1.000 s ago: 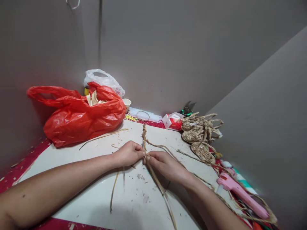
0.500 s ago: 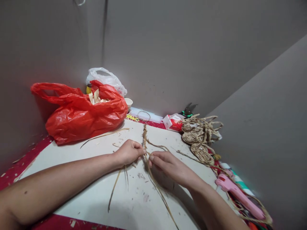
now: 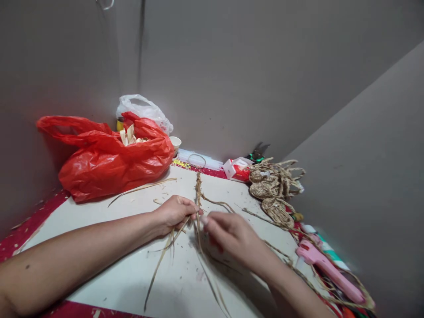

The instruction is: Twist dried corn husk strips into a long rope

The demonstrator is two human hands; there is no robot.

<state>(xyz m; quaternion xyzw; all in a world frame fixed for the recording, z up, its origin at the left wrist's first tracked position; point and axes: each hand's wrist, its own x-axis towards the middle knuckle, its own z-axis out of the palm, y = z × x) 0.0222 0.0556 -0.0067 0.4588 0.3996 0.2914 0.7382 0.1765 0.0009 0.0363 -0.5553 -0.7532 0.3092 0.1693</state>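
Observation:
A plant-fibre cord [image 3: 198, 187], rough and brown, lies on the white board [image 3: 122, 265] and points away from me. My left hand [image 3: 177, 212] is closed, pinching the near end of this cord between thumb and forefinger. Long loose fibre strands [image 3: 199, 240] run from that pinch toward me, and others [image 3: 159, 265] fan out below the left hand. Just right of the strands is my right hand [image 3: 228, 229], its fingers curled and smeared by motion; whether it grips a strand I cannot tell. A side cord [image 3: 217, 203] branches off to the right.
A red plastic bag [image 3: 115, 165] of pale fibre stands at the left, a white bag [image 3: 145, 108] behind it. Along the back are a small cup [image 3: 175, 142] and a tissue pack [image 3: 236, 169]. Coiled cord pieces [image 3: 276, 187] and a pink glue gun [image 3: 331, 271] lie right.
My right hand has come off the strands it was pinching and turned slightly, with its fingers curling. More strands now hang by the left hand, which keeps its pinch.

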